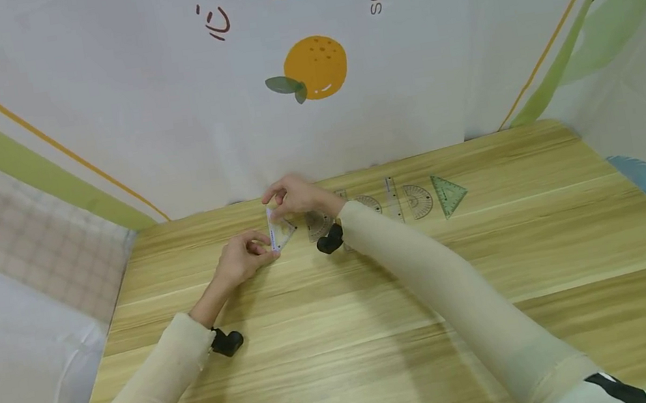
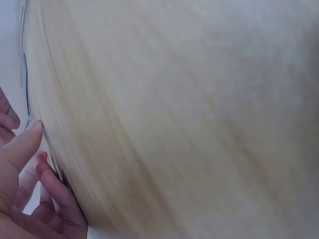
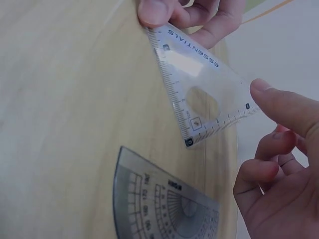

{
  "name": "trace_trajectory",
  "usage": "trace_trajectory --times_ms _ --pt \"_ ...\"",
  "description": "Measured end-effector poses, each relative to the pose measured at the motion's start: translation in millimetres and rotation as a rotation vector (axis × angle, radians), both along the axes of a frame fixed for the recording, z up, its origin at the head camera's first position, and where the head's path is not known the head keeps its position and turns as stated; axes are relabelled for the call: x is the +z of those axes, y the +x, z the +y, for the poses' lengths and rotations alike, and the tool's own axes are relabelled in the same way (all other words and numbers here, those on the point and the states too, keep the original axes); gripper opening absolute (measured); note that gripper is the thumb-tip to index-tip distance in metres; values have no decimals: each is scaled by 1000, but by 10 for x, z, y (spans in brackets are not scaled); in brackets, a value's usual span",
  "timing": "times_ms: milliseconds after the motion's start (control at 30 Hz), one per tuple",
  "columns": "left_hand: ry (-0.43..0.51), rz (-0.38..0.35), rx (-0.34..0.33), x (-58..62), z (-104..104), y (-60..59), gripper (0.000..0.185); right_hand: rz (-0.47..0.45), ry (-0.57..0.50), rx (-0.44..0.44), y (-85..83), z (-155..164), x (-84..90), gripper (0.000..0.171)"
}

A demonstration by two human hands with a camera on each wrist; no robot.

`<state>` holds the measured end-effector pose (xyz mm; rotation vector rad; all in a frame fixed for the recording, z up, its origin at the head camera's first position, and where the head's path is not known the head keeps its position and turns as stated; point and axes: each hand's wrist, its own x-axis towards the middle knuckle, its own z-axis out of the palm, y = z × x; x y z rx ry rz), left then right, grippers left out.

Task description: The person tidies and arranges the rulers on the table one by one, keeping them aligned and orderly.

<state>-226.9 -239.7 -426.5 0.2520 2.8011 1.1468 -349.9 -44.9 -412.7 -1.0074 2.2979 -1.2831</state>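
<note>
A clear triangular set square (image 1: pixel 273 234) with a printed scale lies at the far left of the wooden table. At its near corner, my left hand (image 1: pixel 239 258) pinches the plastic, thumb on top and other fingers curled. My right hand (image 1: pixel 297 195) holds the far corner, its thumb (image 3: pixel 271 99) on the edge and its fingers bent beside it. The right wrist view shows the square's round hole and lettering between both hands. Just right of the square lies a grey clear protractor (image 3: pixel 127 199), partly covered by my right wrist in the head view.
Rightward along the table (image 1: pixel 342 336) lie a partly hidden ruler (image 1: pixel 341 194), a protractor (image 1: pixel 368 202), another ruler (image 1: pixel 392 195), another protractor (image 1: pixel 418 200) and a green set square (image 1: pixel 450 194). A printed white cloth (image 1: pixel 408 100) hangs behind the back edge.
</note>
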Motion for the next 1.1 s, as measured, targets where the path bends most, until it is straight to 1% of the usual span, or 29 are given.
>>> trace_trajectory --times_ms 133,267,467,633,833,1000,1100 --pt "12 6 -3 -3 4 3 27 -18 -10 -1 16 8 14 38" --pt "28 -7 1 5 12 12 26 -46 -25 -8 25 19 22 36" --pt "57 -24 3 -10 7 1 23 -127 -63 -43 28 29 16 34" --pt "92 -18 7 -40 1 -15 15 -171 -105 -59 26 30 -5 34" --pt "123 -37 20 -20 3 10 13 -189 -128 -65 16 25 -28 29" --pt "120 -44 34 12 6 35 12 -190 -125 -63 20 20 -16 20" --pt "125 -41 33 32 6 48 12 -194 -134 -55 20 23 -7 19"
